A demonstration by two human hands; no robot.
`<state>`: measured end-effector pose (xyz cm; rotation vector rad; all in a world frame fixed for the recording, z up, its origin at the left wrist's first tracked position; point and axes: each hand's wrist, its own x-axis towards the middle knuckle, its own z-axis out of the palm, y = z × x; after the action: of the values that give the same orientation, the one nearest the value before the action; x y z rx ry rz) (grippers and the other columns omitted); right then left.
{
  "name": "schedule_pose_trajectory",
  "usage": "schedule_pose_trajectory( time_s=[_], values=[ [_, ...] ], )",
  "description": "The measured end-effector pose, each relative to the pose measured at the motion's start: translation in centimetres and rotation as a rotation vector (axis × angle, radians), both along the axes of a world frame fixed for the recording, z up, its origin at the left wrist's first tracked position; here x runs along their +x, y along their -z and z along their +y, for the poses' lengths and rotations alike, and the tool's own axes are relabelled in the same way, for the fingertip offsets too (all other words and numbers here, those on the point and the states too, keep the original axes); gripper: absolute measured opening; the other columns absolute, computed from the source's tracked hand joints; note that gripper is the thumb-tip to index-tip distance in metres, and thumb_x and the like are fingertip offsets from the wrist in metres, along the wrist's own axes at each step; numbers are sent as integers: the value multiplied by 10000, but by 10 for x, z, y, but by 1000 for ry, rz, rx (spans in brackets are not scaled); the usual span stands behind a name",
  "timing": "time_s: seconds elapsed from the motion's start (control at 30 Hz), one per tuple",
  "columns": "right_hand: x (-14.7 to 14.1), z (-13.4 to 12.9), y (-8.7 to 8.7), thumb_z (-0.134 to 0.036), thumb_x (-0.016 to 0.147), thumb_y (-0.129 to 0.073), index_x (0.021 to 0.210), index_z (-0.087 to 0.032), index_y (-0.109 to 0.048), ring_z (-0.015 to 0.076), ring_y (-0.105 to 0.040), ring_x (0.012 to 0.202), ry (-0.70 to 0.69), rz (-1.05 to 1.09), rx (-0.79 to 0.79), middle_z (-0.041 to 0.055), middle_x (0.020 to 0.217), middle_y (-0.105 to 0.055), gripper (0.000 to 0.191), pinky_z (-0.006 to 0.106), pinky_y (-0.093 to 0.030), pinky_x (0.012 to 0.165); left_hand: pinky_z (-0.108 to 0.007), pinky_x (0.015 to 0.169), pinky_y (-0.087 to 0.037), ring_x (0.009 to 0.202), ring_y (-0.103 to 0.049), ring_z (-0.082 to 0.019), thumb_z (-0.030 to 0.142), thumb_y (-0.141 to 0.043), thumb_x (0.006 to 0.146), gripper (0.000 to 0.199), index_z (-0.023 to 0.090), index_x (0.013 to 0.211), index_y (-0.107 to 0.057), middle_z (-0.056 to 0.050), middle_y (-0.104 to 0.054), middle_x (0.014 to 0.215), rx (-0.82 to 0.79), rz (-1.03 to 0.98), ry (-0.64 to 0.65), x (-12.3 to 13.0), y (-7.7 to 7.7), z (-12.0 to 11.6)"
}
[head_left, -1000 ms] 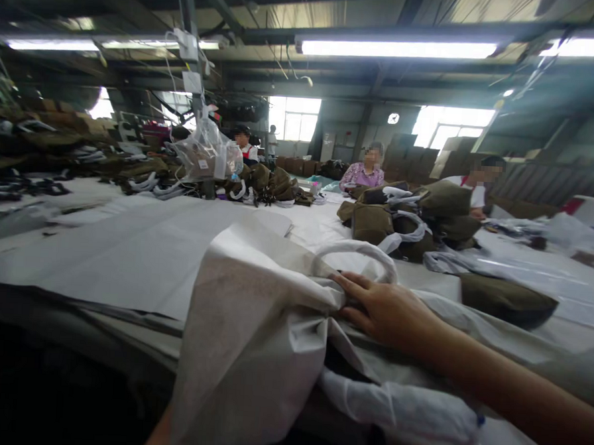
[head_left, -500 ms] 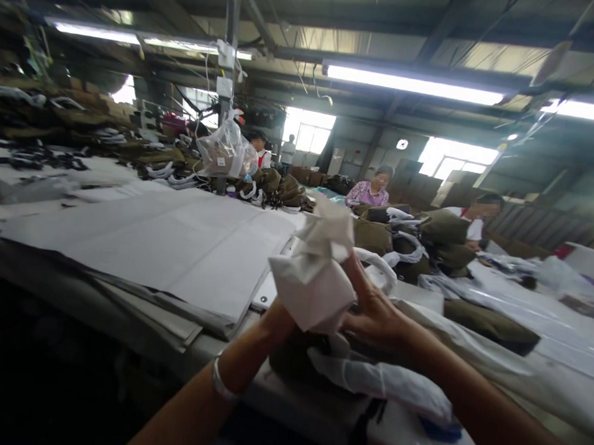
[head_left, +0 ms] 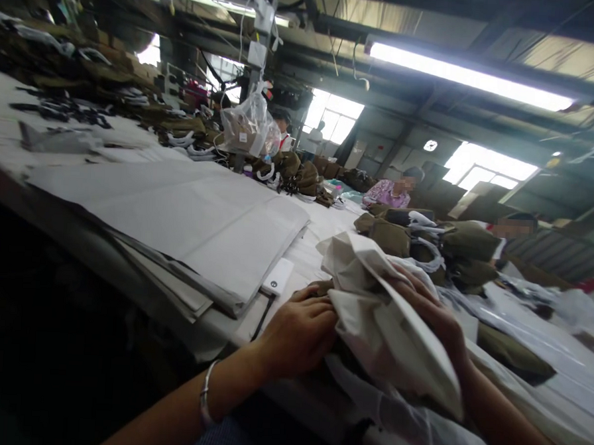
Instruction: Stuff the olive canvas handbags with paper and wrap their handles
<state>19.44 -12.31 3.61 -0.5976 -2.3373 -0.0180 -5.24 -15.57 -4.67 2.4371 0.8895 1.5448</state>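
Observation:
My left hand [head_left: 301, 332] is closed, its fingers curled over the edge of an olive-green fabric bag [head_left: 322, 287] at the front of the table. A crumpled sheet of white paper [head_left: 386, 327] stands bunched up at the bag's mouth and hides much of it. On the paper's far right side, my right hand [head_left: 434, 316] grips it, with the fingertips partly covered by its folds. Below both hands lies a white-wrapped strap [head_left: 416, 421], which looks like part of the bag.
A stack of large white sheets [head_left: 178, 203] lies to the left, beside a white phone-like device [head_left: 277, 276]. Olive bags [head_left: 468, 241] with wrapped handles are piled ahead right. A plastic bag [head_left: 249, 130] hangs on a pole. Co-workers [head_left: 388, 193] are across the table.
The paper has tipped over to the right and spread lower. My left hand has come out from behind it onto the bag's edge; my right hand has moved right. The view has shifted.

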Motion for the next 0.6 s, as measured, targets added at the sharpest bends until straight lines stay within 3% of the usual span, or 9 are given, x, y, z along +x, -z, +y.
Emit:
schedule_pose_trajectory(
  time_s=[0.1, 0.2, 0.33, 0.43, 0.6],
  values=[
    [1, -3, 5, -168, 963, -599, 1262, -226, -633, 266, -606, 1295, -127, -124, 101, 136, 1401, -628, 307, 419, -473, 1124, -466, 1067, -455, 771, -691, -227, 243, -518, 865, 155, 181, 765, -618, -64, -706, 753, 236, 98, -18, 3, 9, 7],
    [3, -3, 11, -191, 991, -551, 1163, -187, -643, 264, -565, 1339, -222, -274, 155, 131, 1323, -684, 195, 437, -438, 1152, -360, 788, -537, 633, -637, -192, 323, -477, 898, 245, 207, 696, -554, -45, -664, 661, 390, -68, 17, 1, 15, 15],
    [2, -8, 14, -226, 980, -562, 1205, -167, -619, 289, -489, 1403, -272, -436, 119, 118, 1299, -700, 240, 445, -479, 1104, -305, 535, -407, 457, -474, -148, 371, -399, 933, 331, 236, 633, -431, 2, -522, 502, 417, -264, 54, 5, 24, 21],
    [-7, -16, 11, -184, 918, -589, 1233, -181, -625, 285, -576, 1301, -242, -557, 14, 93, 1234, -730, 317, 399, -514, 1045, -311, 503, -332, 412, -368, -138, 257, -395, 904, 263, 237, 643, -415, 32, -424, 443, 344, -336, 47, 13, 27, 22],
    [-36, -17, 17, -193, 875, -587, 998, -226, -688, 242, -684, 1011, -87, -708, -332, 48, 969, -762, 162, 350, -563, 899, -303, 496, -341, 388, -317, -117, 255, -398, 910, 223, 212, 730, -521, 58, -396, 443, 338, -370, 99, 25, 24, 21]
  ],
)
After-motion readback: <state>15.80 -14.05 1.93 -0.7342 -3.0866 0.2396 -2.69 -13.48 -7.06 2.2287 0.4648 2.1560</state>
